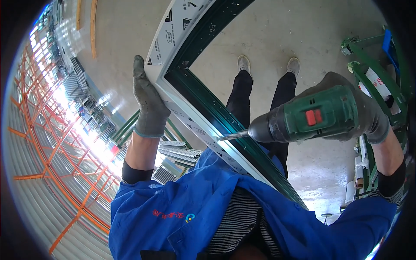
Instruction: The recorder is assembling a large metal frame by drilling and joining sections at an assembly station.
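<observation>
My right hand (372, 113), in a grey work glove, is wrapped around a green power drill (325, 113) with a red switch and a black chuck. Its silver drill bit (236, 135) points left, with the tip at the pale edge of a window frame (197, 93). That frame is a dark green profile with white printed film on its outer side, held aslant in front of me. My left hand (149, 102), also gloved, grips the frame's outer side by the corner; part of its fingers is hidden behind the frame. Whether the bit has entered the profile I cannot tell.
A green metal rack (381, 82) holding boxes and a blue item stands at the right. Stacked profiles (177, 151) lie behind my left arm. Wooden strips (93, 28) rest on the grey floor (125, 30), and orange steel framing (52, 151) rises along the left.
</observation>
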Available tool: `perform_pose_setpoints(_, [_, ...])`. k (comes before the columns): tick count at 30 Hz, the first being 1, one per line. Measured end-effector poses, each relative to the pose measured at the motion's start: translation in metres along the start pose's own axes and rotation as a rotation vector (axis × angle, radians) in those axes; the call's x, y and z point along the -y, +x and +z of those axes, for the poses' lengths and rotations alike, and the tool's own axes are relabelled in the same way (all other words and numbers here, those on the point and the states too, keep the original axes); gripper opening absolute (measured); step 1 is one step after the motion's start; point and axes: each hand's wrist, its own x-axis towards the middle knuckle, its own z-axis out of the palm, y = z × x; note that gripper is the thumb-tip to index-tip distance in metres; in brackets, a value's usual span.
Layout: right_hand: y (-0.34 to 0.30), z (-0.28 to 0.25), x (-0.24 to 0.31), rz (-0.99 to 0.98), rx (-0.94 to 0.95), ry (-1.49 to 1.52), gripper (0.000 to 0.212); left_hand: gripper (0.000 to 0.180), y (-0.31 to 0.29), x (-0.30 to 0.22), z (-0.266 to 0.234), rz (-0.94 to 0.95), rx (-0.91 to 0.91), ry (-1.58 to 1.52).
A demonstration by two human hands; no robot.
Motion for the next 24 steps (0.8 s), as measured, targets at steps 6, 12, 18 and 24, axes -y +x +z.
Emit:
perform_pose_setpoints(6, [0.051, 0.018, 0.034, 0.004, 0.07, 0.003, 0.053, 0.081, 0.003, 0.005, -0.003, 0.123, 0.018, 0.076])
perform_pose_setpoints(12, [0.071, 0.016, 0.076, 0.16, 0.084, 0.112, 0.05, 0.079, 0.009, 0.001, 0.004, -0.031, 0.006, -0.092])
perform_pose_setpoints(18, [0.059, 0.021, 0.064, 0.099, 0.041, 0.116, 0.052, 0.082, 0.002, -0.008, 0.012, -0.034, -0.001, -0.102])
perform_pose_setpoints(24, [0.042, 0.03, 0.042, 0.03, -0.02, 0.126, 0.053, 0.081, 0.008, -0.006, 0.004, -0.004, 0.033, -0.033])
